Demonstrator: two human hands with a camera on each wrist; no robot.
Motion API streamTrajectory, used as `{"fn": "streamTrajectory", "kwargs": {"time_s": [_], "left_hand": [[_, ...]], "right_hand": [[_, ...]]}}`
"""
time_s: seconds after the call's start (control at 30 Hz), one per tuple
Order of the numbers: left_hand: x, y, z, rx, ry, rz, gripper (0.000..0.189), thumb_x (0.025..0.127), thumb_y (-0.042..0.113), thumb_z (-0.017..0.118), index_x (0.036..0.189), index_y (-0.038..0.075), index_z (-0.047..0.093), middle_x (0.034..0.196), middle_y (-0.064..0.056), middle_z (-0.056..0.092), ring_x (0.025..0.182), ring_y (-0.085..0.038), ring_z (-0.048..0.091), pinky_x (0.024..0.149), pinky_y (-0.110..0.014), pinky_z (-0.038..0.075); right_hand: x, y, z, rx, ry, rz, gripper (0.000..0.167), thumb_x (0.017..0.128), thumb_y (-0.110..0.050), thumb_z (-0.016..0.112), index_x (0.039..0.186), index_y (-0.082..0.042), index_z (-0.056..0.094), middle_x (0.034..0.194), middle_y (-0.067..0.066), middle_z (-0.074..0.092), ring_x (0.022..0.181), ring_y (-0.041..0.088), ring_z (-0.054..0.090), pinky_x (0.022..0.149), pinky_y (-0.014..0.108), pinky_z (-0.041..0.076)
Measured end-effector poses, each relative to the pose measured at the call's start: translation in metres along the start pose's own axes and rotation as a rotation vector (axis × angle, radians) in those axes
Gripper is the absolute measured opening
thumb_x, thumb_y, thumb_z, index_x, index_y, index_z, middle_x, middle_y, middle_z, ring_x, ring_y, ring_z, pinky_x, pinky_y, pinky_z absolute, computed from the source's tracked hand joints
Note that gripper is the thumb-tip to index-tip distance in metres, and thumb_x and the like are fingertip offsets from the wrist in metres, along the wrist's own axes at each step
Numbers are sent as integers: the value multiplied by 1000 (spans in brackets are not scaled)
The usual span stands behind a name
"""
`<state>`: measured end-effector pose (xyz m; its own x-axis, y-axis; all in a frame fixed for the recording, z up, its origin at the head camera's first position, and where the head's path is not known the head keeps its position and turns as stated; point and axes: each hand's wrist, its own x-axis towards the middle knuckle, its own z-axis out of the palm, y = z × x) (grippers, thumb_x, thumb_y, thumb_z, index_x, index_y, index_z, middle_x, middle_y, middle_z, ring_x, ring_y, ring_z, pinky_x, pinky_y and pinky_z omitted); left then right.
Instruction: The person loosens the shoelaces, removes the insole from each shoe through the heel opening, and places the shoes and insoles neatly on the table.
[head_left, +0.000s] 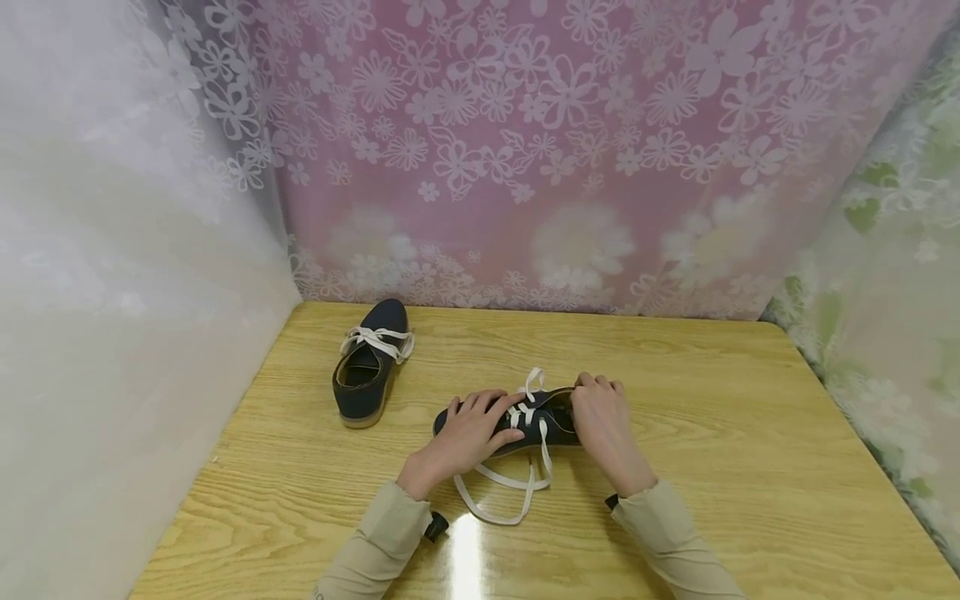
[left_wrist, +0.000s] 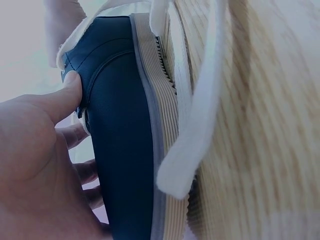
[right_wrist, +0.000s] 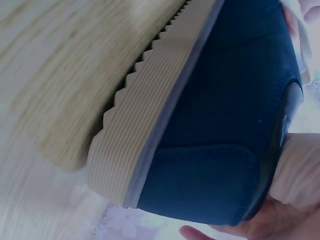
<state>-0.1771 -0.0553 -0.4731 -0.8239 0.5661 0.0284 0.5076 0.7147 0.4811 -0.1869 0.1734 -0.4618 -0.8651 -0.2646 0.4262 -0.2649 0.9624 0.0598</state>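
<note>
A dark navy shoe [head_left: 558, 429] with a pale ribbed sole lies on its sole, toe to the left. My left hand [head_left: 468, 429] holds it over the toe and lower lacing, thumb on the near side and fingers across the top. At the heel, my right hand [head_left: 606, 425] grips the collar, with part of its fingers hidden behind the rim. White laces [head_left: 545, 450] run through the eyelets, their ends loose. One end loops onto the table in front. In the left wrist view a lace tip [left_wrist: 177, 177] hangs beside the sole [left_wrist: 167, 110]. The right wrist view shows the heel [right_wrist: 200, 180].
A matching navy shoe [head_left: 363, 392], its white laces tied in a bow, stands at the back left of the wooden table [head_left: 712, 400]. A pink flowered curtain [head_left: 480, 167] hangs behind the table, with pale sheets at both sides.
</note>
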Motion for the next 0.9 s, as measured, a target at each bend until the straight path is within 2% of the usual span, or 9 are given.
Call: {"fn": "streamTrajectory", "kwargs": {"time_s": [0.07,0.23,0.3,0.4,0.5,0.73,0.9], "left_hand": [[1,0,1,1,-2,3,59,105,51,46,158,29,36,156,-8,40,143,-36,37,113,-69,24],[0,1,2,6,-4,-2,59,105,51,46,158,29,35,157,-7,40,144,-35,37,114,-69,24],[0,2,1,7,-2,-3,59,105,51,46,158,29,36,156,-7,40,143,-36,37,114,-69,24],[0,2,0,9,5,0,59,105,51,46,158,28,37,156,-8,40,143,-36,38,113,-69,25],[-1,2,-1,9,11,3,59,105,50,47,158,27,37,156,-9,41,142,-37,38,113,-69,26],[-1,2,-1,1,13,3,58,105,49,48,157,26,38,155,-9,41,142,-37,38,112,-70,25],[-1,3,0,-1,15,2,58,105,49,48,157,26,38,155,-9,41,142,-37,38,113,-70,25]], "right_hand": [[1,1,0,7,12,-8,23,79,6,75,60,-5,69,80,9,65,74,32,61,70,46,50],[0,4,1,50,-6,-35,22,68,4,80,55,-11,69,89,7,68,81,30,62,72,46,50],[-2,4,2,65,-24,-40,19,69,-1,85,60,-12,73,94,6,69,84,29,63,74,48,51],[-4,4,2,75,-56,-34,10,77,-13,89,75,-12,79,100,7,68,88,30,65,79,52,52],[-7,3,2,75,-89,-30,15,82,-23,87,87,-10,80,104,8,68,91,32,65,83,55,52],[-8,4,2,98,-103,-62,26,79,-26,88,91,-4,78,105,12,66,93,34,64,79,54,54],[-8,5,4,95,-111,-66,24,83,-26,85,88,-3,77,106,11,66,98,34,62,86,54,52]]}}
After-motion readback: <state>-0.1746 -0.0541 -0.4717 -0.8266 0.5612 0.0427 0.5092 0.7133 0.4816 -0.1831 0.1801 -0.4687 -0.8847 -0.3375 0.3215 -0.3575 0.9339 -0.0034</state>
